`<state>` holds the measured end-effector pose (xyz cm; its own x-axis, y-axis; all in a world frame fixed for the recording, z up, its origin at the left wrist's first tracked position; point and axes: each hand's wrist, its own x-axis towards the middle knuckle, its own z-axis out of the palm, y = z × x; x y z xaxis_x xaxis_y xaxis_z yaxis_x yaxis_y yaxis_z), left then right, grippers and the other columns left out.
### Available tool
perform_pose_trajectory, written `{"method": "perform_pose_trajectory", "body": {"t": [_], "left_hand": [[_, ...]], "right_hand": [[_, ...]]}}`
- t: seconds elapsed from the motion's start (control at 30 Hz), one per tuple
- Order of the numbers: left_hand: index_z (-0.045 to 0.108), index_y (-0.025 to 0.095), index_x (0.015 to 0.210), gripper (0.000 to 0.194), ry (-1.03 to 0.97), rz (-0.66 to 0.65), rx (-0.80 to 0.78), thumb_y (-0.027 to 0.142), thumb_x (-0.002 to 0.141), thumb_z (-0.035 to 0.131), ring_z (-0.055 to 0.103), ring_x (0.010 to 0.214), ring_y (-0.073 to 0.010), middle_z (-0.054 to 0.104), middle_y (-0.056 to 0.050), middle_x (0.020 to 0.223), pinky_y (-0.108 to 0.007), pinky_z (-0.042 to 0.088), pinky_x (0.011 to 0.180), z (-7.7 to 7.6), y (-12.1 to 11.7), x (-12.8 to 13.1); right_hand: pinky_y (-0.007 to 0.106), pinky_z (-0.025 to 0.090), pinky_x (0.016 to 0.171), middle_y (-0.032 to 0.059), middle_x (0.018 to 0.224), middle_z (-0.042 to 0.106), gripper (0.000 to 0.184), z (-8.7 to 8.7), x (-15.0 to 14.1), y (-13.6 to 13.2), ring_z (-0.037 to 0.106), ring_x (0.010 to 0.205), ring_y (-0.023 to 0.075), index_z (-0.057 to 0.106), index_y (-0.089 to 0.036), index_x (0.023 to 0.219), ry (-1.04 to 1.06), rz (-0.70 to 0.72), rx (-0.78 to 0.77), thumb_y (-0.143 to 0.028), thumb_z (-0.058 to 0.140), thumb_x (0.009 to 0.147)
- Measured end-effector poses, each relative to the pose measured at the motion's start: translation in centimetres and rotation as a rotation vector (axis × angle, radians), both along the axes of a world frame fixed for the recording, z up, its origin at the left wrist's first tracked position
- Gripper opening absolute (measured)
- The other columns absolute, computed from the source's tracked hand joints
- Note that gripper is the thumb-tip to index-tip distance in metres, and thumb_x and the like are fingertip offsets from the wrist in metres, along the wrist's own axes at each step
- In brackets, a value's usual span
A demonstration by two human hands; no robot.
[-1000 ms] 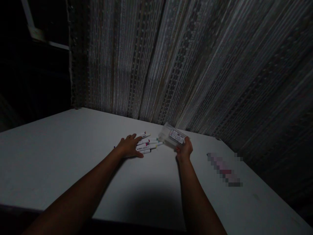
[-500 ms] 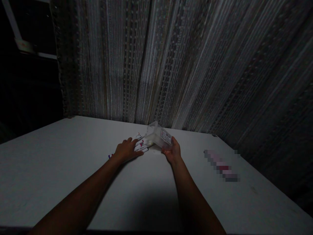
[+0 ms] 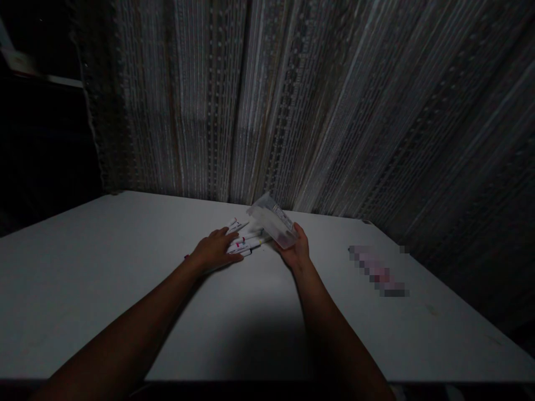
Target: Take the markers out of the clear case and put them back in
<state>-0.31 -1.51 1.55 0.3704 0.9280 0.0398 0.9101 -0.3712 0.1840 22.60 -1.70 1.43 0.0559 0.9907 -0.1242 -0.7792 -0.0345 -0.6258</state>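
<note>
Several white marker pens [image 3: 244,238] with coloured caps lie in a loose bunch on the white table [image 3: 125,267] near its far edge. My left hand [image 3: 214,250] lies flat over their near ends, fingers stretched out. My right hand [image 3: 296,250] grips a clear plastic case [image 3: 272,224] with a label on it, tilted, its open end pointing left toward the pens. The case is lifted off the table, just right of the pens.
A striped, textured curtain [image 3: 317,106] hangs behind the table. A blurred pinkish object [image 3: 378,270] lies on the table to the right. The left side beyond the table is dark. The table's near edge runs along the bottom.
My right hand has swung the clear case leftward, up to the pens, and tilted it more steeply. My left hand stays on the pens, which are bunched closer together.
</note>
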Motion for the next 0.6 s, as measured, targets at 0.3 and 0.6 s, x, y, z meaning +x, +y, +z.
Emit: {"method": "perform_pose_trajectory", "body": {"t": [0.3, 0.6], "left_hand": [[0.028, 0.027, 0.138, 0.084, 0.008, -0.019, 0.058, 0.061, 0.067, 0.055, 0.023, 0.132, -0.0326, 0.019, -0.013, 0.148, -0.052, 0.029, 0.101, -0.2, -0.3, 0.3], [0.036, 0.028, 0.133, 0.077, 0.034, -0.018, 0.028, 0.069, 0.069, 0.046, 0.032, 0.125, -0.0356, 0.034, -0.011, 0.140, -0.056, 0.032, 0.096, -0.3, -0.4, 0.7]], "right_hand": [[0.027, 0.054, 0.071, 0.0008, 0.084, 0.069, 0.019, 0.4, -0.5, -0.5, 0.064, 0.079, 0.0140, 0.061, -0.018, 0.094, 0.069, 0.131, 0.117, -0.028, 0.047, 0.084], [0.032, 0.050, 0.082, 0.0002, 0.094, 0.067, 0.034, 0.3, -1.8, -0.6, 0.062, 0.087, 0.0165, 0.059, -0.019, 0.092, -0.214, 0.194, 0.315, -0.017, 0.067, 0.059]]}}
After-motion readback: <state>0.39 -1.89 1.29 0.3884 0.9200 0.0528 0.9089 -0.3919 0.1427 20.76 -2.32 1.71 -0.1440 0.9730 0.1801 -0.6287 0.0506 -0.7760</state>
